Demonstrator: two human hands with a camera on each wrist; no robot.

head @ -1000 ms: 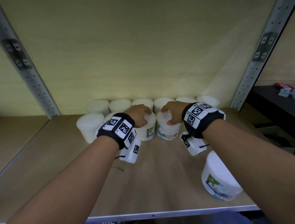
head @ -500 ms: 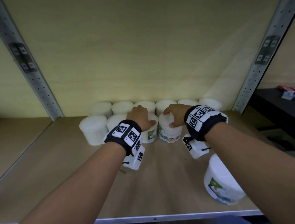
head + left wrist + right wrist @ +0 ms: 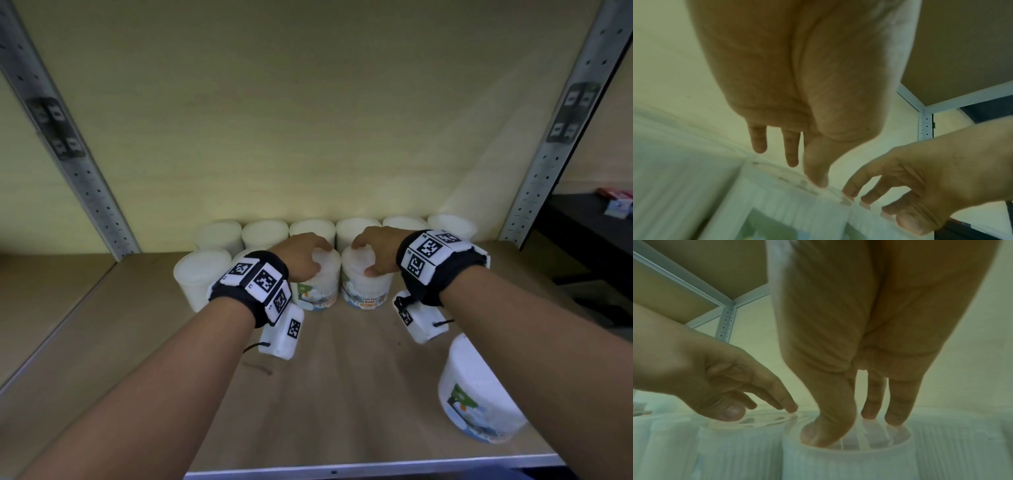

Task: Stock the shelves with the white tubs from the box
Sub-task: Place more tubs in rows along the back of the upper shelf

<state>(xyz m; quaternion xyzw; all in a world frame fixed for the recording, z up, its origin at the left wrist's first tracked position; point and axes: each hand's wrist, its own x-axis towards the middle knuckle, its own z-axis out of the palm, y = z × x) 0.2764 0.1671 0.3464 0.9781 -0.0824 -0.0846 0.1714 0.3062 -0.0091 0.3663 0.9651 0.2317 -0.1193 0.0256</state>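
Note:
Two white tubs with printed labels stand side by side mid-shelf, in front of a back row of white tubs [image 3: 263, 233]. My left hand [image 3: 317, 255] rests on the lid of the left tub [image 3: 318, 291], fingers fairly straight, thumb tip touching the lid [image 3: 777, 183]. My right hand [image 3: 368, 255] sits on the right tub [image 3: 366, 291], thumb at the front of its lid [image 3: 849, 446] and fingertips farther back on top. In the wrist views, neither the right hand [image 3: 857, 426] nor the left hand [image 3: 803, 168] wraps round a tub's wall.
Another labelled tub [image 3: 476, 404] stands near the shelf's front right edge, under my right forearm. A plain white tub [image 3: 198, 274] is left of my left wrist. Perforated metal uprights [image 3: 78, 171] [image 3: 555, 147] frame the wooden shelf board [image 3: 342, 394]. A dark table [image 3: 589, 233] is at far right.
Both hands have moved the two labelled tubs slightly back toward the rear row. Fingers that wrapped over the tub tops now lie looser, with tips on the lids.

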